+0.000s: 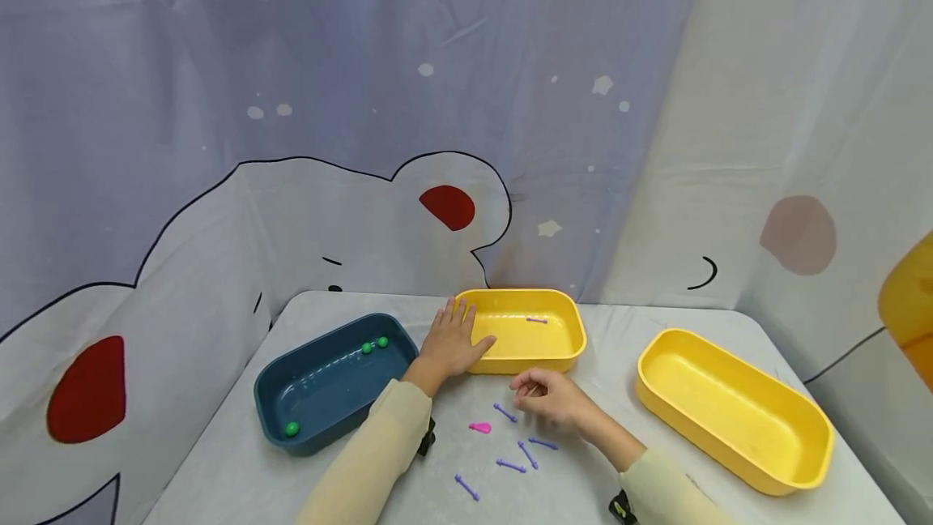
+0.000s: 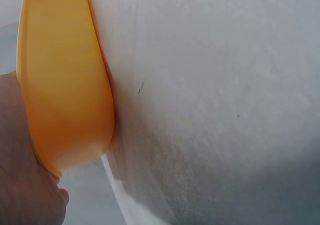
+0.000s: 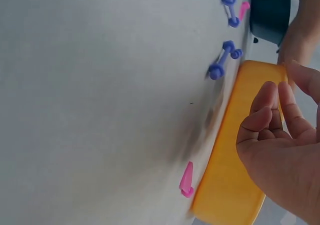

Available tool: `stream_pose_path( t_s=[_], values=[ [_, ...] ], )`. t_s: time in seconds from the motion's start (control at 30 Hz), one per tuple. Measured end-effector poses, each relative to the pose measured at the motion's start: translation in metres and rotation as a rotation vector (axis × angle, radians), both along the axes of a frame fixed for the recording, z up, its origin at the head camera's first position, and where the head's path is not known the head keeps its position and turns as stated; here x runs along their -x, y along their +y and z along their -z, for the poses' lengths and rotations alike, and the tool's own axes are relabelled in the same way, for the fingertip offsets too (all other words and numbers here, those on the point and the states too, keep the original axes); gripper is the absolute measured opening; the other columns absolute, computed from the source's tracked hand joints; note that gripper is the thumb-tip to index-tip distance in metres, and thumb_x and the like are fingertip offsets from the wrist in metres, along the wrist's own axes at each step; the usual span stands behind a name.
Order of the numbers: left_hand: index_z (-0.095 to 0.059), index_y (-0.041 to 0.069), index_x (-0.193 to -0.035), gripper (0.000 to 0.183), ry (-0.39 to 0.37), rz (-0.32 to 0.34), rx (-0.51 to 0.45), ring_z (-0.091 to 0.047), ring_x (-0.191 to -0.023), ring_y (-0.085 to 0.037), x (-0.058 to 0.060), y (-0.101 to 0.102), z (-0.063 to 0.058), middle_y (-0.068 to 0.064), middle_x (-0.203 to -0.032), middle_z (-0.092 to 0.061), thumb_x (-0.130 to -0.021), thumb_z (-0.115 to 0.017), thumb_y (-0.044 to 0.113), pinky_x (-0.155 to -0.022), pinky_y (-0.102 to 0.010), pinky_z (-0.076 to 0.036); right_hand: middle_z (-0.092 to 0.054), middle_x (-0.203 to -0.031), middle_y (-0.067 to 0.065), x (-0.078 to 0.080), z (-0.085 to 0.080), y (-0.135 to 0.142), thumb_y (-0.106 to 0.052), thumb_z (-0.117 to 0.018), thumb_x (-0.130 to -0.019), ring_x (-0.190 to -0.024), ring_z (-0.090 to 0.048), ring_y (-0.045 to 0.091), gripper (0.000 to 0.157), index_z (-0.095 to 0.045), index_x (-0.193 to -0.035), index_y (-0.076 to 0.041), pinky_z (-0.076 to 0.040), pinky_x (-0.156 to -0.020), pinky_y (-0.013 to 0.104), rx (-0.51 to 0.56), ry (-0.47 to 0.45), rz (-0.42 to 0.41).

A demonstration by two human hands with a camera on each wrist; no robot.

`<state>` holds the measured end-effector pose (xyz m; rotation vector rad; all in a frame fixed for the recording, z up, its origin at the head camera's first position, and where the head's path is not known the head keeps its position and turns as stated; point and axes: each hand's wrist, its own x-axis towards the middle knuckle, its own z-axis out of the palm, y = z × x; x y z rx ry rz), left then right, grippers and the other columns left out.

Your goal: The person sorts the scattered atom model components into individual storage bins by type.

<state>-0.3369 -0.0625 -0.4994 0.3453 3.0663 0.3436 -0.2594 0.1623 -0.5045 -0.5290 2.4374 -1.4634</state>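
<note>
My left hand [image 1: 448, 344] lies with spread, straight fingers over the left rim of the back yellow tray [image 1: 521, 364]. From the left wrist, that hand [image 2: 30, 185] shows against the tray's rim [image 2: 67, 90]. In front of the tray hovers my right hand [image 1: 554, 399], fingers loosely curled, and nothing shows between them in the right wrist view [image 3: 280, 130]. One purple dumbbell-shaped piece [image 1: 537, 320] is inside the tray. Several more, such as this purple piece [image 1: 504, 412], lie on the table near a pink teardrop-shaped piece [image 1: 479, 428]. Another pink piece [image 3: 186, 180] lies beside the tray.
At the left stands a dark blue tray [image 1: 266, 395] holding 3 green balls, one of them a green ball [image 1: 292, 429] near its front end. Another yellow tray [image 1: 729, 460] sits at the right. A printed cloth [image 1: 364, 225] hangs behind the white-covered table [image 1: 226, 476].
</note>
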Motion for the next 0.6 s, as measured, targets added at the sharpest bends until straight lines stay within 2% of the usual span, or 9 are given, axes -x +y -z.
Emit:
stream_pose_path(
  t_s=[0.27, 0.6],
  values=[
    [-0.022, 0.01, -0.162, 0.086, -0.005, 0.006, 0.007, -0.001, -0.158, -0.03, 0.001, 0.0, -0.001, -0.01, -0.17, -0.015, -0.099, -0.036, 0.067, -0.127, -0.047, -0.006, -0.065, -0.088, 0.001, -0.002, 0.007, -0.002, -0.01, -0.076, -0.088, -0.076, -0.058, 0.012, 0.02, -0.07, -0.104, 0.0, -0.05, -0.064, 0.021, -0.046, 0.025, -0.052],
    [-0.024, 0.009, -0.162, 0.085, 0.014, 0.007, 0.009, -0.003, -0.157, -0.031, 0.001, 0.0, 0.0, -0.01, -0.169, -0.017, -0.1, -0.035, 0.067, -0.127, -0.048, -0.008, -0.065, -0.087, -0.002, -0.004, 0.014, -0.006, -0.01, -0.081, -0.082, -0.079, -0.054, 0.01, 0.019, -0.071, -0.098, -0.005, -0.045, -0.071, 0.021, -0.158, 0.066, -0.062]
  ],
)
